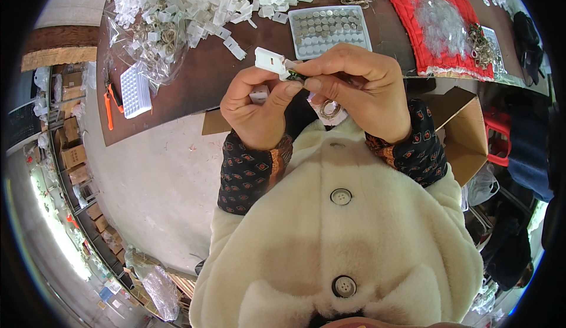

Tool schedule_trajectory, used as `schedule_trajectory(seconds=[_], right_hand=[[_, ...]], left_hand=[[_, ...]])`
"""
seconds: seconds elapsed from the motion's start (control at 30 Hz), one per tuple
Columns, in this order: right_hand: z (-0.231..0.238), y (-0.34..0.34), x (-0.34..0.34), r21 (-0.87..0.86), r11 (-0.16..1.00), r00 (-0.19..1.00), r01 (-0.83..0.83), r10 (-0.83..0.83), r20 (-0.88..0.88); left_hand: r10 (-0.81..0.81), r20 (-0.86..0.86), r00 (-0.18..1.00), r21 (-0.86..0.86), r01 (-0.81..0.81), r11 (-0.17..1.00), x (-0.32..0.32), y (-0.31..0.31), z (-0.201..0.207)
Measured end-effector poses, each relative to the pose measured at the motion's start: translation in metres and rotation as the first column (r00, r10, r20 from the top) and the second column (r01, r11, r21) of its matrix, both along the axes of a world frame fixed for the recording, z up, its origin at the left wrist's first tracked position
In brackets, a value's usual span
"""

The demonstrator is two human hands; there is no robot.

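Observation:
Both hands meet above the near edge of the table. My left hand pinches a small white plastic casing that has a slot in its face. Another white piece shows between the fingers of that same hand. My right hand is closed, thumb against fingertips, on a small green circuit board at the lower end of the casing. A thin coil of wire hangs below the right fingers. The fingertips partly hide where the board and casing touch.
Loose white casings are heaped at the back left, beside a clear bag. A tray of round cells sits ahead. Orange-handled pliers and a white grid tray lie left. A red cloth and a cardboard box are right.

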State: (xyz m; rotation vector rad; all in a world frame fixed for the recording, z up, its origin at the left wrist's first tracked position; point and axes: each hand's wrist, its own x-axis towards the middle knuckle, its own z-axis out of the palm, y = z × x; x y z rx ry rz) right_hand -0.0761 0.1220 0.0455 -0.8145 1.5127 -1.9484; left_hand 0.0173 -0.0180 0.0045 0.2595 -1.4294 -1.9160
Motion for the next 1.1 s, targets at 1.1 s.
schedule_trajectory(seconds=[1.1], right_hand=[[-0.022,-0.017,-0.018,-0.144,0.933,0.464,0.328,-0.293,-0.836]], left_hand=[[-0.228,0.344,0.911,0.474,0.041,0.879,-0.013,0.001,0.020]])
